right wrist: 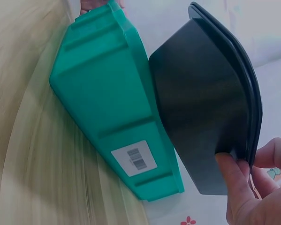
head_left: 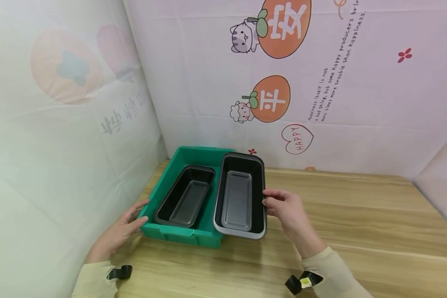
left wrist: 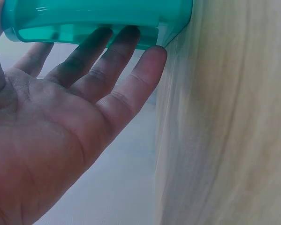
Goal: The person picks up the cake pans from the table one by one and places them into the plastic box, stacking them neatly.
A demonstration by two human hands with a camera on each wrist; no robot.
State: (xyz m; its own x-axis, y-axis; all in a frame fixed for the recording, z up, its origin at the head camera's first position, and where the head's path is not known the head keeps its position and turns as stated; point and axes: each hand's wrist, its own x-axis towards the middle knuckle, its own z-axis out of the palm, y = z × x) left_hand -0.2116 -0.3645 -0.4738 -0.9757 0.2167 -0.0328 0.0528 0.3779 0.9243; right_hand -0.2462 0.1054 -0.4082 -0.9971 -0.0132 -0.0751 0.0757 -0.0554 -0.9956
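In the head view a dark grey loaf pan (head_left: 236, 200) hangs over the right wall of a green plastic bin (head_left: 180, 234). My right hand (head_left: 288, 211) pinches its right rim between thumb and fingers. From the right wrist view, that pan's rim edge looks doubled; whether a second pan is nested there I cannot tell. A smaller dark loaf pan (head_left: 189, 203) lies inside the bin, slightly slanted. My left hand (head_left: 121, 231) rests at the bin's near left corner, its fingers extended. Those fingertips (left wrist: 152, 58) touch the bin beneath its rim in the left wrist view.
Wood-grain table (head_left: 339, 211) surface extends to the right of the bin. A white printed cloth (head_left: 193, 74) stands behind it, and another cloth wall (head_left: 59, 165) rises close on the left. The bin's right side bears a barcode label (right wrist: 134, 158).
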